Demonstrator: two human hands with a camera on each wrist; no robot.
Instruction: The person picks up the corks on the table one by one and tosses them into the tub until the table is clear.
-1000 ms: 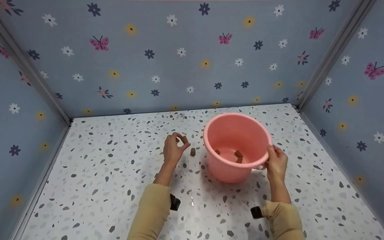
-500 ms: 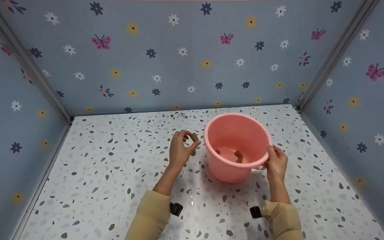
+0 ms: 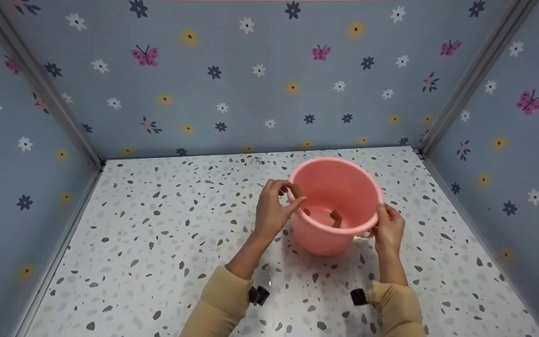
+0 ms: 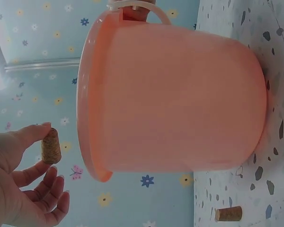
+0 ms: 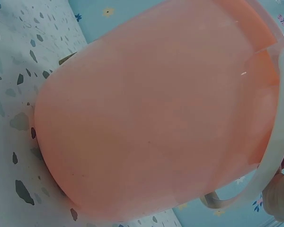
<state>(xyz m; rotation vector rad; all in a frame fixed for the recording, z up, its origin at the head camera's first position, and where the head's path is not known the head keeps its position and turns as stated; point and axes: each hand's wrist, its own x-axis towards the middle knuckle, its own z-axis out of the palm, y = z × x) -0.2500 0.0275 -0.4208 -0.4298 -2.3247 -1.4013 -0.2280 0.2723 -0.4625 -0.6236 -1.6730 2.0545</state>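
Observation:
My left hand [image 3: 273, 208] pinches a cork [image 4: 51, 146] between thumb and index finger, at the left rim of a pink bucket [image 3: 325, 241]. The other fingers of that hand curve loosely below the cork. On the bucket's right side my right hand [image 3: 389, 229] grips the rim, thumb on top, near the white handle [image 5: 279, 127]. Several corks [image 3: 335, 216] lie on the bucket's floor. Another cork [image 4: 228, 213] rests on the tabletop beside the bucket in the left wrist view; in the head view the left hand hides it.
The speckled white tabletop [image 3: 157, 243] stretches left of and in front of the bucket. Blue panels with flowers and butterflies [image 3: 251, 70] enclose the back and both sides, with grey metal strips [image 3: 480, 70] at the corners.
My left hand has carried its cork rightward from above the tabletop to the bucket's rim, passing over the standing cork. My right hand and the bucket have stayed in place.

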